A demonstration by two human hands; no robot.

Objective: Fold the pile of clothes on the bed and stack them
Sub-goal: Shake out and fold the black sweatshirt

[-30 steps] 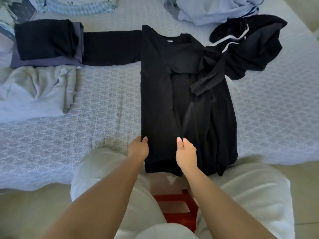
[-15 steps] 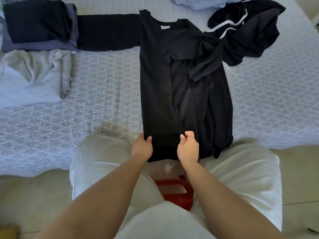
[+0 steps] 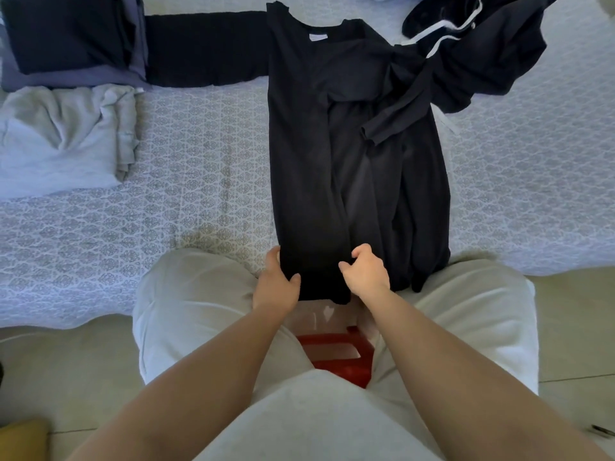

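- The bed (image 3: 199, 207) fills the upper part of the view, covered by a pale lavender spread printed with a repeating grey lace-like motif; its near edge runs across in front of the person's knees.
- A long black garment (image 3: 309, 154) lies lengthwise down the middle of the bed, neckline toward the far edge and hem at the near edge, its right side folded in over the body and one sleeve stretched flat out to the left.
- The left hand (image 3: 276, 284) grips the hem at the garment's left corner, thumb on top of the cloth and fingers tucked under it.
- The right hand (image 3: 366, 271) has its fingers curled into the fabric just beside, pinching the same folded panel at the near edge.
- At the far left corner sits a folded stack (image 3: 70, 41): a dark navy piece on top of a blue-grey one, touching the end of the outstretched sleeve.
- Just nearer than that stack, along the left edge, lies a pale grey garment (image 3: 63, 141), loosely folded and rumpled.
- Toward the far right corner a crumpled black garment with white drawstrings (image 3: 479, 48) overlaps the long garment's right shoulder.
- The person sits at the bed's near edge in light grey trousers (image 3: 199, 304), knees apart, on a red stool (image 3: 336, 357) visible between the legs.
- Beneath is a pale tiled floor (image 3: 572, 314), glossy, with thin grout lines at the right.
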